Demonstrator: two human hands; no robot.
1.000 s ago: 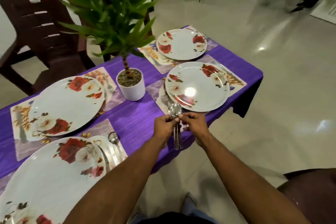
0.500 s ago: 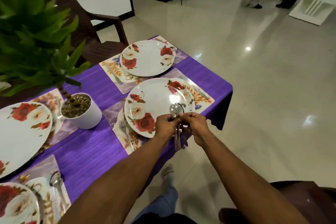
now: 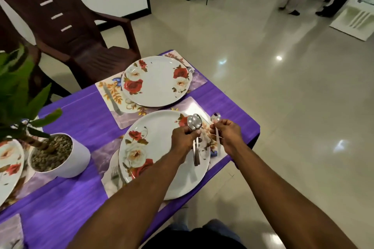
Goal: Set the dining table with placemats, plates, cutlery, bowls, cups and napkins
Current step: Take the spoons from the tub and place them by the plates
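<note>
Head view: mats (image 3: pixel 194 105) and plates (image 3: pixel 162 153) are laid. Left hand (image 3: pixel 183 137) grips two spoons (image 3: pixel 196 125) above the near plate; right hand (image 3: pixel 226 133) pinches one spoon (image 3: pixel 216 120) over the mat's right side. No bowls, cups or napkins visible yet.

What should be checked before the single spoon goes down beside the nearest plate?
1. One spoon separated: ok. The right hand pinches a single spoon, apart from the rest.
2. Remaining spoons secure: ok. The left hand grips them, bowls up.
3. Landing spot: ok. The placemat shows bare surface right of the nearest plate.
4. Table edge margin: not ok. That strip sits close to the table corner.
5. Fork already placed: ok, left of the plate.
6. Knife at this setting: cannot tell.
</note>
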